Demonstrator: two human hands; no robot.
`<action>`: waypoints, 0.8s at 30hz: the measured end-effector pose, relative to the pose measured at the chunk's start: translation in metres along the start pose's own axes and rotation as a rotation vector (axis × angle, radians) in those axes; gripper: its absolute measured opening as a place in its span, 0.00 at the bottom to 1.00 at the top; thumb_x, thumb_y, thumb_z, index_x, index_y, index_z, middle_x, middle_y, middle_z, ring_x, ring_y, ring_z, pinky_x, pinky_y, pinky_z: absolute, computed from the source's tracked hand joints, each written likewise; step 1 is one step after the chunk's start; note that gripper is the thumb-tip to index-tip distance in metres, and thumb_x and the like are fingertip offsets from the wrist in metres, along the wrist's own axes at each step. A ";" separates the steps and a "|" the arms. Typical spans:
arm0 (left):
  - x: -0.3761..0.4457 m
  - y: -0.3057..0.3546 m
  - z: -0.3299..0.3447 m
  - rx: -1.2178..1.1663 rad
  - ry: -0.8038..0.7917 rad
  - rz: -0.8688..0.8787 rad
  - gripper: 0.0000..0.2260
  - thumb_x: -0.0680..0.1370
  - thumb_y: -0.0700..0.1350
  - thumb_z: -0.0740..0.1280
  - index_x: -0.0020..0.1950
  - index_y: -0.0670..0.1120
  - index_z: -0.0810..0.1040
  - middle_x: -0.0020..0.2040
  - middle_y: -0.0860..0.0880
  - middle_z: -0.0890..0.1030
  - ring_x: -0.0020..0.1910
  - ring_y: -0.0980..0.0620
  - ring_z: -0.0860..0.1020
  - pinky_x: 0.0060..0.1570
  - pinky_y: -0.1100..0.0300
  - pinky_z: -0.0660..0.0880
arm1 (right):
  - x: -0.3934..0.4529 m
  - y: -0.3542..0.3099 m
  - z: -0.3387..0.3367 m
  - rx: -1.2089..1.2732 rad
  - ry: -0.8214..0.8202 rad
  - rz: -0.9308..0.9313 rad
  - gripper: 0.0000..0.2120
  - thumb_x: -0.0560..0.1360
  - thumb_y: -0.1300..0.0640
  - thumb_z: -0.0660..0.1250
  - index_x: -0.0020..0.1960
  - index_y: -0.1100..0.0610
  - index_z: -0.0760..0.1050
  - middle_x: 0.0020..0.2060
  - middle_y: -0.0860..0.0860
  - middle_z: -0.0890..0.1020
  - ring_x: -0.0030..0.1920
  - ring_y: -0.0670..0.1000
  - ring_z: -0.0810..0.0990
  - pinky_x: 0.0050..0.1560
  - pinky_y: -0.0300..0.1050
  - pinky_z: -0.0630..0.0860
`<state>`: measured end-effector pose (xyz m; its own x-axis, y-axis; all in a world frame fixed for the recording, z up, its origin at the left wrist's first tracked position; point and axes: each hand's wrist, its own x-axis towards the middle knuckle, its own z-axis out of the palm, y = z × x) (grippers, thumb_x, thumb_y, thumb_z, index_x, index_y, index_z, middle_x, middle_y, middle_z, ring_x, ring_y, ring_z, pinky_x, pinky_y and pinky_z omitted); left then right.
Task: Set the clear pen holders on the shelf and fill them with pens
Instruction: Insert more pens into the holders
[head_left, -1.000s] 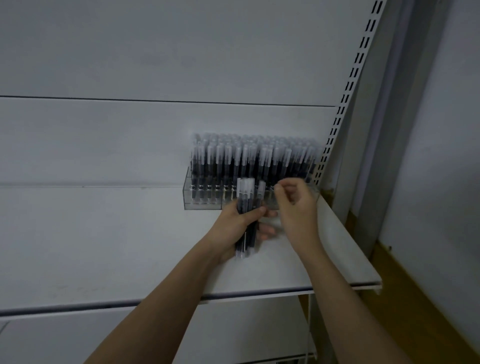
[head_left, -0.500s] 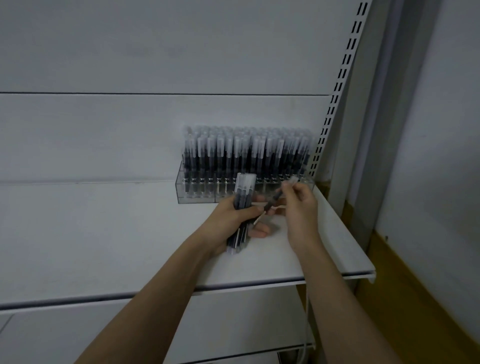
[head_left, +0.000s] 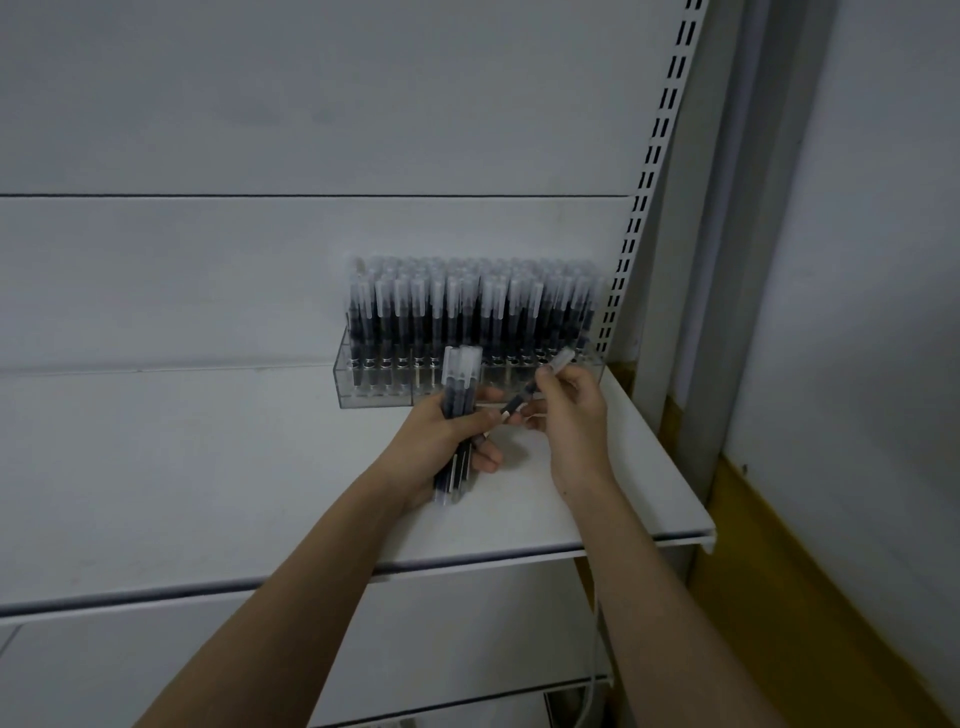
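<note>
Single pen (head_left: 537, 383) now tilted (right grip (head_left: 566, 397))

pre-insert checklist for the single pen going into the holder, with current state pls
1. Right hand pinches a single pen: ok.
2. Left hand grips the pen bundle securely: ok.
3. Clear pen holders stand on the shelf against the back wall: ok.
4. A free slot is open in the holders: cannot tell, the rows look packed and the hands cover part of the front.
5. Single pen upright for insertion: not ok, it lies tilted.
6. Pen tip end points down: cannot tell.
</note>
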<state>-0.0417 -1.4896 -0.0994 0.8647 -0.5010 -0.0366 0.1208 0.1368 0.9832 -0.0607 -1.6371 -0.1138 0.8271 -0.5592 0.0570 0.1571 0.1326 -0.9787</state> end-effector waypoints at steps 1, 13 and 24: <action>-0.002 0.001 0.002 -0.008 0.013 0.001 0.08 0.80 0.34 0.66 0.58 0.40 0.75 0.46 0.38 0.84 0.28 0.48 0.80 0.29 0.59 0.78 | -0.002 -0.002 0.000 -0.010 0.000 0.010 0.04 0.80 0.57 0.66 0.52 0.58 0.75 0.43 0.57 0.81 0.37 0.51 0.80 0.35 0.43 0.76; -0.008 0.005 0.010 0.062 0.094 0.027 0.08 0.82 0.37 0.63 0.60 0.38 0.72 0.44 0.45 0.84 0.26 0.49 0.77 0.25 0.59 0.75 | 0.036 -0.078 -0.011 -0.312 0.051 -0.371 0.07 0.78 0.58 0.68 0.47 0.49 0.70 0.44 0.52 0.80 0.44 0.54 0.82 0.45 0.49 0.81; 0.031 0.007 0.015 0.107 0.084 0.155 0.07 0.83 0.41 0.62 0.59 0.40 0.74 0.34 0.48 0.73 0.24 0.50 0.67 0.25 0.60 0.65 | 0.067 -0.075 -0.001 -0.533 -0.008 -0.615 0.08 0.78 0.58 0.68 0.48 0.52 0.67 0.38 0.49 0.76 0.36 0.47 0.76 0.36 0.37 0.75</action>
<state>-0.0212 -1.5174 -0.0913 0.9072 -0.4072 0.1062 -0.0656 0.1124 0.9915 -0.0178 -1.6849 -0.0371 0.6804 -0.3989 0.6148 0.3084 -0.6051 -0.7340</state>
